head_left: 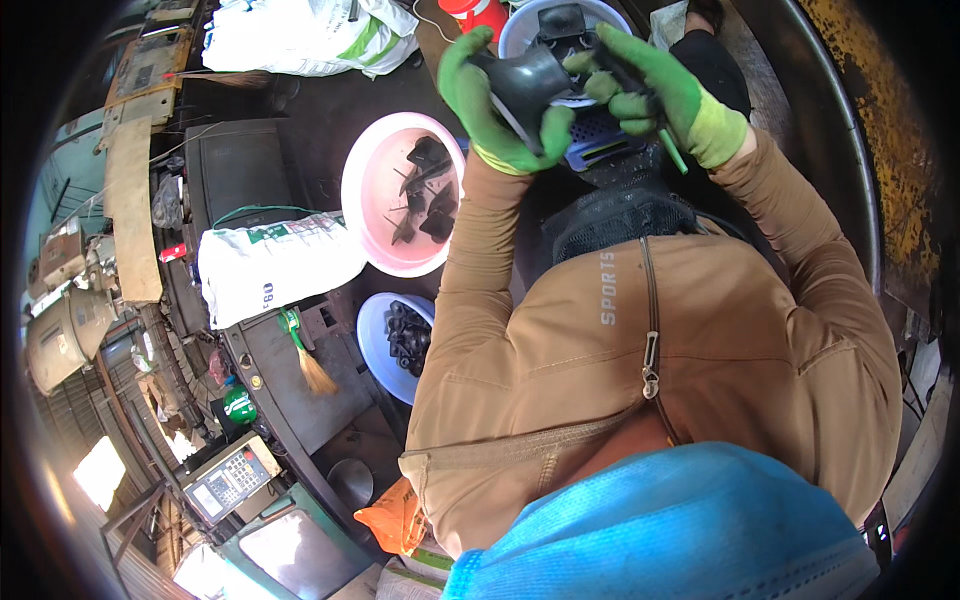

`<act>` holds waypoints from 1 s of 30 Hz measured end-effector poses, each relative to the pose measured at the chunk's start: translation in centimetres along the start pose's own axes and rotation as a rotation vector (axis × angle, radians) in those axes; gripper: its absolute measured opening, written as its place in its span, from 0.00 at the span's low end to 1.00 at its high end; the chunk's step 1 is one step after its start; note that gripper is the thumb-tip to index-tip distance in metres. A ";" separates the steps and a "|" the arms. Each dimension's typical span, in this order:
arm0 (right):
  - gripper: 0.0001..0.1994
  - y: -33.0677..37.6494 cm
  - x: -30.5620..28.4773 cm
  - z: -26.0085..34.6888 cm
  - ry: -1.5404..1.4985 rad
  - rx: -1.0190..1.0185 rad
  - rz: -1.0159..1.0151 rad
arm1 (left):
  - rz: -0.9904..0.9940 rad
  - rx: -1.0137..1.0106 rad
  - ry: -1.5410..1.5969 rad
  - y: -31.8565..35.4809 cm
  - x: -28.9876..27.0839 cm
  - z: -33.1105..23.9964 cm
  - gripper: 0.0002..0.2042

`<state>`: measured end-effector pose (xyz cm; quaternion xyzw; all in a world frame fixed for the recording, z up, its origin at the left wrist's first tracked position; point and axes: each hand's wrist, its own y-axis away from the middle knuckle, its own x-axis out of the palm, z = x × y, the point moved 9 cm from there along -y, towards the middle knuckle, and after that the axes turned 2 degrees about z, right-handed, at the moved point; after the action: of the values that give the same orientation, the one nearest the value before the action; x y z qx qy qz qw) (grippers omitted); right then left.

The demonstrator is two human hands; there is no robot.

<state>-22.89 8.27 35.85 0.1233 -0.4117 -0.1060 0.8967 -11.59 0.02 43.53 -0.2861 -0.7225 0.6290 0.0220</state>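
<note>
Both my hands wear green gloves. My left hand (490, 105) grips a black moulded rubber part (535, 85) from its left side, held up in front of my chest. My right hand (655, 85) touches the part's right edge and holds a thin green-handled tool (668, 150) that points down. Just beyond the part stands a pale blue basin (520, 30) with another black piece in it.
A pink basin (375, 215) with several black parts sits to my left, and a blue bowl (375, 330) of small black pieces lies nearer. A white sack (275, 265), a small broom (310, 365), a red container (478, 14) and machinery with a keypad panel (228, 482) surround them.
</note>
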 end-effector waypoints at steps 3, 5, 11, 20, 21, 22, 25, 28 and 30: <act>0.16 -1.2 0.0 0.2 0.165 -0.083 0.106 | 0.097 0.070 -0.085 0.4 1.9 -1.7 0.63; 0.14 -1.6 1.1 2.3 0.290 -0.359 0.247 | 0.159 -0.188 0.422 0.7 3.1 -0.6 0.55; 0.19 0.5 4.0 6.0 1.626 -0.932 0.213 | -0.281 -1.341 1.350 7.4 6.8 3.8 0.35; 0.12 2.5 3.6 6.3 1.697 -1.183 0.177 | -0.516 -1.352 1.483 8.2 5.9 5.4 0.25; 0.12 2.2 3.2 6.0 1.755 -1.173 0.169 | -0.487 -1.344 1.536 7.8 6.0 5.2 0.25; 0.13 1.9 2.7 5.8 1.812 -1.162 0.163 | -0.460 -1.335 1.588 7.4 6.1 5.0 0.25; 0.14 2.1 2.3 5.5 1.819 -1.252 0.180 | -0.353 -1.331 1.463 7.2 5.5 4.6 0.36; 0.15 1.1 1.3 4.8 1.732 -1.104 0.150 | -0.286 -1.167 0.981 6.5 3.3 4.7 0.30; 0.16 -0.7 -0.5 3.6 1.647 -0.811 0.109 | -0.244 -1.044 0.792 5.6 2.5 4.1 0.25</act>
<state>-26.04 7.29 37.57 -0.1836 0.4206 -0.0786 0.8850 -13.11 -2.26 36.70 -0.3848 -0.8968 0.0369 0.2154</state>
